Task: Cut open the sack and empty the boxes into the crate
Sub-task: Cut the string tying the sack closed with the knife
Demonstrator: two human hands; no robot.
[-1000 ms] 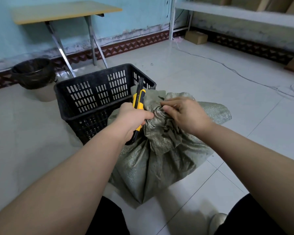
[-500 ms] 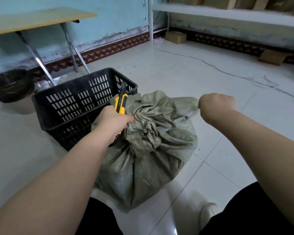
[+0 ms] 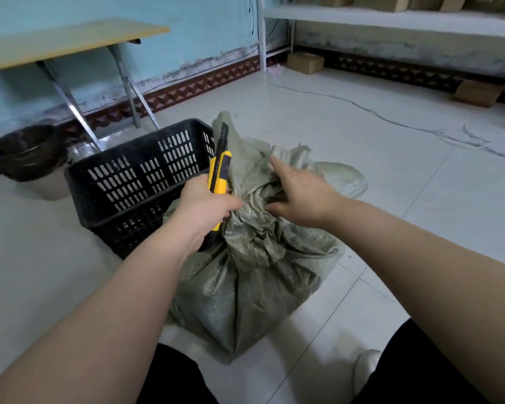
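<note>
A grey-green woven sack (image 3: 254,281) stands on the tiled floor in front of me, its neck bunched and loosened at the top. My left hand (image 3: 207,208) is shut on a yellow and black utility knife (image 3: 219,170) that points up, right beside the sack's neck. My right hand (image 3: 301,193) rests on the loose neck fabric, fingers spread and pushing into the folds. A black slotted plastic crate (image 3: 134,182) stands on the floor just behind and left of the sack. The boxes are hidden inside the sack.
A bin lined with a black bag (image 3: 27,158) sits at the far left. A folding table (image 3: 70,42) stands by the blue wall. Shelving (image 3: 391,18) runs along the right wall, with cardboard boxes (image 3: 305,62) beneath it and a thin cable (image 3: 391,121) across the floor.
My right hand, which had pulled away to the right in a fist, has come back onto the sack's neck with fingers spread. The neck fabric now stands up looser. The left hand still holds the knife.
</note>
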